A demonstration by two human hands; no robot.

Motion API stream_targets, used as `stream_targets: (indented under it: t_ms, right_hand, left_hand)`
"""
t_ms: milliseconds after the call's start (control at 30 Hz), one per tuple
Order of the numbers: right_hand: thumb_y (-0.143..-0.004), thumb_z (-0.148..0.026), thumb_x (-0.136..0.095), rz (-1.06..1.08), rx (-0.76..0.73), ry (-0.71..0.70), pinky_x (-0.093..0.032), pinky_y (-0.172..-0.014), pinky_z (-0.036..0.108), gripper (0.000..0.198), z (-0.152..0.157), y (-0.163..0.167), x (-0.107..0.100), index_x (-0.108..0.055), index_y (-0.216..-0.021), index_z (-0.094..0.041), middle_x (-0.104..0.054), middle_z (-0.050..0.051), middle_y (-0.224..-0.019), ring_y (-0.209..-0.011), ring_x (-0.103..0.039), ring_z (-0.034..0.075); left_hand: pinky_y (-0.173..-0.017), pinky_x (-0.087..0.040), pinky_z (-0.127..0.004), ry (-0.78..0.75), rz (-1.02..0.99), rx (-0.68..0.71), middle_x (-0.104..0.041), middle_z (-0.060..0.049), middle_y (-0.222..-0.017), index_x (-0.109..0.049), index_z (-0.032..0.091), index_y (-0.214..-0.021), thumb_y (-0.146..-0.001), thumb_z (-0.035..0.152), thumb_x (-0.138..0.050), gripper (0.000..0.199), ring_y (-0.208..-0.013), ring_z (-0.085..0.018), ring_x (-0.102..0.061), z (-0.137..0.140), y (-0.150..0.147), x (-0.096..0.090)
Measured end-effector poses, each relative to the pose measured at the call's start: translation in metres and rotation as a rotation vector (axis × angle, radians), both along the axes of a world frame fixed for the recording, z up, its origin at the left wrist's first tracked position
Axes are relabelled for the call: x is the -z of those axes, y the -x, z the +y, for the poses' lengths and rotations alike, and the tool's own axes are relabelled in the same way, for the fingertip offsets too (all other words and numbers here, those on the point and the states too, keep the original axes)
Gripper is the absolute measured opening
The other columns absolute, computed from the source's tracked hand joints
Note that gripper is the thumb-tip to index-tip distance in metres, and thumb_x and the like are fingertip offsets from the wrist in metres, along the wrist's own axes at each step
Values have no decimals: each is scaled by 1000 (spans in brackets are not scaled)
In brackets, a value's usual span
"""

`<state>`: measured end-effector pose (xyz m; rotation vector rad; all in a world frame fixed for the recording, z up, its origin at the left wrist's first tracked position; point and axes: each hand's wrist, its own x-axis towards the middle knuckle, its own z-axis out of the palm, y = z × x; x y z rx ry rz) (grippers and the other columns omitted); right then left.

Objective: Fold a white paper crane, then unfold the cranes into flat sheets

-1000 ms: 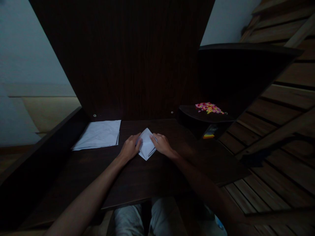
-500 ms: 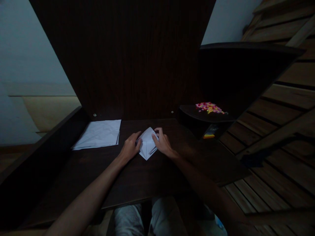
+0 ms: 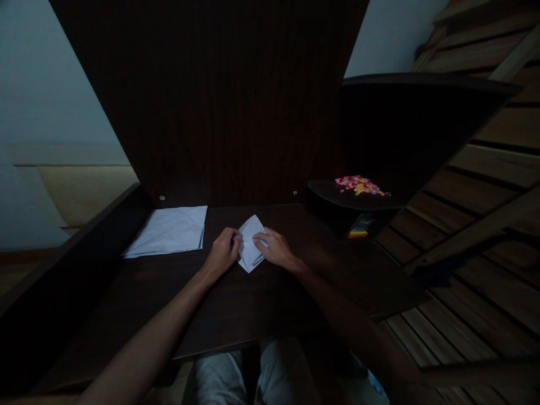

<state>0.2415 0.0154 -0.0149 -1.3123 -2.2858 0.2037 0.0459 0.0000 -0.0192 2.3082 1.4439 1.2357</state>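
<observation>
A white sheet of paper folded into a diamond (image 3: 252, 228) lies on the dark wooden desk, one corner toward me and one away. Creases and layered flaps show on its near half. At its left edge, my left hand (image 3: 224, 248) pinches the paper between thumb and fingers. My right hand (image 3: 273, 246) is on the right side, its thumb and fingertips pressing a flap near the paper's middle. The fingers of the right hand cover part of the right corner.
A stack of white paper sheets (image 3: 169, 230) lies on the desk (image 3: 248, 315) to the left. On a small curved shelf (image 3: 329, 194) at the right sits a pile of small pink, red and yellow pieces (image 3: 360, 184). A box with a yellow edge (image 3: 358, 233) stands below it.
My right hand has moved from the paper's right edge in toward its middle. The folded paper has shifted very slightly left and away from me.
</observation>
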Motion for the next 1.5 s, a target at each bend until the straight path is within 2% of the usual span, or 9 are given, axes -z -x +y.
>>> stream_targets:
  t_ms: [233,500,833,1033,1200,1333,1500]
  right_hand:
    - [-87,-33,-58,-5,-40,48,-41,-94,37,25,5,0,9,-72,-104,-22,-59,10,-104,-103,-53,23]
    - [-84,-27,-62,17,-19,117,-35,-101,41,32,5,0,8,-68,-115,-26,-57,9,-112,-110,-49,24]
    - [-81,-22,-63,131,1,126,-41,-97,35,35,7,-1,9,-67,-116,-23,-52,8,-111,-109,-52,21]
    - [-80,-25,-67,130,4,150,-40,-99,35,32,5,0,6,-69,-112,-21,-52,8,-107,-107,-52,22]
    - [-77,-28,-71,108,19,193,-39,-99,36,38,4,1,2,-68,-114,-21,-50,7,-108,-108,-50,22]
    - [-79,-33,-69,48,57,220,-35,-100,42,39,2,2,0,-67,-117,-25,-48,8,-110,-113,-45,25]
    - [-80,-34,-68,37,58,233,-34,-99,42,39,4,1,1,-66,-118,-26,-48,9,-110,-113,-43,26]
  left_hand:
    - [-90,-48,-38,75,-30,30,-64,-10,-105,-52,18,-109,-88,16,-36,26,-97,-21,-61,-4,1,-3]
    - [-87,-50,-36,90,-45,27,-65,-10,-102,-52,17,-109,-88,16,-37,26,-95,-21,-63,-1,3,0]
    - [-86,-50,-37,104,-48,-3,-65,-10,-102,-51,16,-110,-88,26,-45,25,-95,-22,-63,-1,1,0]
    - [-88,-49,-38,100,-33,-5,-63,-10,-103,-50,16,-112,-86,24,-48,27,-96,-22,-62,-2,0,-1]
    - [-91,-48,-41,77,18,23,-62,-9,-103,-51,18,-110,-87,23,-48,24,-100,-23,-58,-3,0,-1]
    - [-91,-47,-41,82,42,45,-62,-8,-105,-54,19,-108,-91,28,-46,21,-100,-23,-57,-2,0,0]
    - [-93,-46,-42,48,134,101,-64,-9,-103,-59,16,-108,-95,31,-40,27,-103,-24,-54,-1,0,2]
